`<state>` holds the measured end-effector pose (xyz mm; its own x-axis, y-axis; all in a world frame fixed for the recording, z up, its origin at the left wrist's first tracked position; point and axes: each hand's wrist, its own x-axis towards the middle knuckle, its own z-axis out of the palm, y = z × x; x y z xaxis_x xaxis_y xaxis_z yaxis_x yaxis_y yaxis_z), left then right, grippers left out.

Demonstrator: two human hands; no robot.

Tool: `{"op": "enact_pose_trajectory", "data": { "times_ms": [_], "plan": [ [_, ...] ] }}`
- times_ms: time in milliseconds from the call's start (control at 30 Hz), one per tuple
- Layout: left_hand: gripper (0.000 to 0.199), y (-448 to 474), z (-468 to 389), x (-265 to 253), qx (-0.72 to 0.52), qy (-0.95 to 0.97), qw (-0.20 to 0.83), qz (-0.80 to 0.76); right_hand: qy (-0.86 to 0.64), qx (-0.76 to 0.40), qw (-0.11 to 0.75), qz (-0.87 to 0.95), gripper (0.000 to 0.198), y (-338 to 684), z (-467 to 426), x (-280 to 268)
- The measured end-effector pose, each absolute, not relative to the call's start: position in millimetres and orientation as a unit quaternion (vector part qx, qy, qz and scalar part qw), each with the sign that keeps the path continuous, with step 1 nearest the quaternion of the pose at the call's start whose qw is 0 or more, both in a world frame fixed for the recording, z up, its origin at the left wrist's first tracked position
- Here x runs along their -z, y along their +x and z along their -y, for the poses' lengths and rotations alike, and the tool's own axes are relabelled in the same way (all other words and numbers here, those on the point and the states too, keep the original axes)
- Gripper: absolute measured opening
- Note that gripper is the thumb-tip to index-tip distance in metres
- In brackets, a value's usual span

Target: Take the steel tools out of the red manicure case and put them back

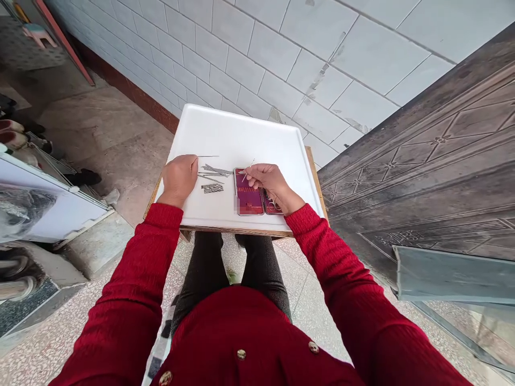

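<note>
My left hand point(179, 174) is closed in a fist at the left of the white tabletop, and a thin metal rod point(209, 156) sticks out from it to the right. Between the thumb and fingers of my right hand point(266, 178) is a slim metal manicure tool point(244, 176), tilted above an open manicure case point(250, 208). The case has a purple-red lining with a row of loops. Scissors point(272, 205) lie in its right half, partly covered by my right hand. Several slim metal tools point(216, 170) lie in a loose pile between my hands, with nail clippers point(212, 188) just below them.
The small white table point(241, 126) has a raised rim and stands by a tiled wall point(257, 48). A dark patterned metal door point(402, 161) is at the right. At the left is a white cabinet point(52, 209). My legs point(205, 268) are close to the table's near edge.
</note>
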<state>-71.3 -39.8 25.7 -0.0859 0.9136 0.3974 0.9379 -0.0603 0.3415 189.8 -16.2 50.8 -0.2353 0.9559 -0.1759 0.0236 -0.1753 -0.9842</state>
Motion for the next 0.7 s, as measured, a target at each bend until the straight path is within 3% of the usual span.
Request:
{"op": "enact_pose_trajectory", "data": {
  "times_ms": [267, 433, 700],
  "plan": [
    [0.029, -68, 44, -30, 0.304, -0.716, 0.039, 0.628, -0.487, -0.56, 0.38, 0.552, 0.025, 181, 11, -39],
    [0.032, -35, 101, -31, 0.311, -0.806, 0.027, 0.502, -0.487, -0.522, 0.4, 0.575, 0.041, 177, 7, -31],
    [0.033, 3, 158, 0, 0.272, -0.869, 0.002, 0.413, -0.499, -0.428, 0.384, 0.649, 0.035, 173, 1, -25]
  ]
}}
